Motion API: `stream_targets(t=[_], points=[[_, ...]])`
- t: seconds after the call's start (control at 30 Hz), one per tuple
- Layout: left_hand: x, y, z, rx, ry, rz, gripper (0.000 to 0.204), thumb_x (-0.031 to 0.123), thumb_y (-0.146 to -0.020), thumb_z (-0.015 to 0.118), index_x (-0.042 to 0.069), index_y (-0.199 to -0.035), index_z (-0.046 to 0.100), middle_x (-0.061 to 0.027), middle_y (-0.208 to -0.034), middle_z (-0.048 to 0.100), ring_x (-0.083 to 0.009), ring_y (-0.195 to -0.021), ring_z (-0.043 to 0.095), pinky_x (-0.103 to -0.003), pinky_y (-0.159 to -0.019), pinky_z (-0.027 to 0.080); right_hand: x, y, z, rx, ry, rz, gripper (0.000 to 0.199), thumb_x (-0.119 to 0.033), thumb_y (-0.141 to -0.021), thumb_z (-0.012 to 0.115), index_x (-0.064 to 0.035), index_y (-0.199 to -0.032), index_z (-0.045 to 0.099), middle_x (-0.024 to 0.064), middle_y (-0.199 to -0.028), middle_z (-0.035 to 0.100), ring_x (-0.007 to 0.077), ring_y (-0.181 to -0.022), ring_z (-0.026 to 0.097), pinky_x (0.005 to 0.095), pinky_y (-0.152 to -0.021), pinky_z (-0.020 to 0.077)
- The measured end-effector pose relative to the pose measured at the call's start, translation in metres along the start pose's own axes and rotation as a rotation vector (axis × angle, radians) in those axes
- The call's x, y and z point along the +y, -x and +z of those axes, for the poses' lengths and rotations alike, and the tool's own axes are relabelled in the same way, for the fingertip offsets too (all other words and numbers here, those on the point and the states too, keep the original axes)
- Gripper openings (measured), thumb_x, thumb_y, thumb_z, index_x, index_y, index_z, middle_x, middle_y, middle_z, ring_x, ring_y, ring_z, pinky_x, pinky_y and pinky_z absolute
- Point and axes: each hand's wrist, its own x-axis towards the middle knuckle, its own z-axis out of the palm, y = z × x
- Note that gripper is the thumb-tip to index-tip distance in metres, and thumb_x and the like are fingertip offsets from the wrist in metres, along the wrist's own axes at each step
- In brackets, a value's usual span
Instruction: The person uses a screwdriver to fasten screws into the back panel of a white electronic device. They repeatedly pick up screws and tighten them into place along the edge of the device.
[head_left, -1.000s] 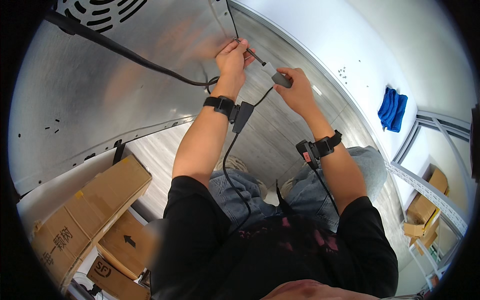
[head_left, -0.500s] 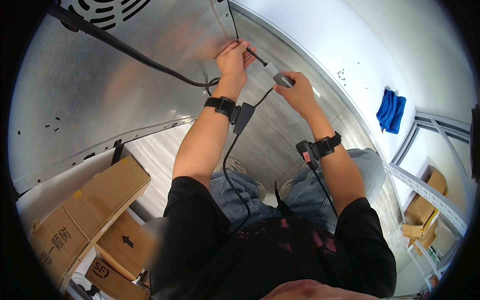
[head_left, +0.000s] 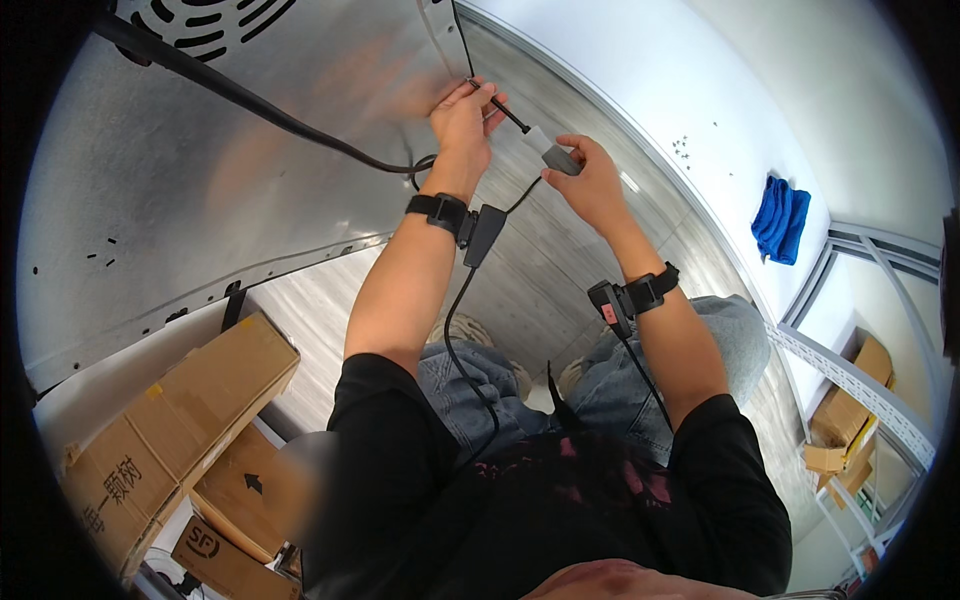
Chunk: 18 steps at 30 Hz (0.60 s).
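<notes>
My right hand (head_left: 590,185) is closed round the grey handle of a screwdriver (head_left: 558,157), whose collar is pale and whose shaft is thin and black. The shaft slants up and left to the side edge of a large bare metal panel (head_left: 330,190). At that edge the fingers of my left hand (head_left: 465,118) are pinched about the screwdriver's tip. Whether a screw sits under the tip is hidden by those fingers. A thick black cable (head_left: 255,105) crosses in front of the panel and ends in a loop beside my left wrist.
Cardboard boxes (head_left: 215,400) are stacked at the lower left. On the white surface to the right lie a folded blue cloth (head_left: 780,222) and several small dark screws (head_left: 681,150). Wrist straps carry black devices (head_left: 484,236) with trailing leads. A metal rack (head_left: 850,370) stands at far right.
The screwdriver's handle has turned slightly in my right hand, and the fingers on it have shifted a little up and left. My left hand stays at the panel's edge.
</notes>
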Motion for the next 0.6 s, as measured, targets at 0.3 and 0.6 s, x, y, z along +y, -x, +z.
stream_targets(t=[0.3,0.6], points=[[0.000,-0.008,-0.004,0.007,0.118,-0.045,0.022,0.012,-0.091,0.041,0.001,-0.102,0.056,-0.0098,-0.092,0.062,-0.0218,-0.081,0.063,-0.035,-0.071,0.053,-0.021,0.002,-0.004,-0.178,-0.101,0.201,0.038,-0.026,-0.079,0.068,-0.0057,-0.108,0.055,0.0140,-0.084,0.062,0.0269,-0.070,0.060,0.0360,-0.071,0.0468],[-0.001,-0.006,-0.002,0.022,0.159,-0.045,0.022,0.010,-0.090,0.041,-0.001,-0.102,0.055,-0.0120,-0.094,0.061,-0.0242,-0.082,0.063,-0.037,-0.072,0.054,-0.006,0.005,0.002,-0.029,0.086,-0.072,0.044,-0.024,-0.079,0.068,-0.0042,-0.116,0.054,0.0157,-0.093,0.061,0.0298,-0.085,0.059,0.0374,-0.079,0.0464]])
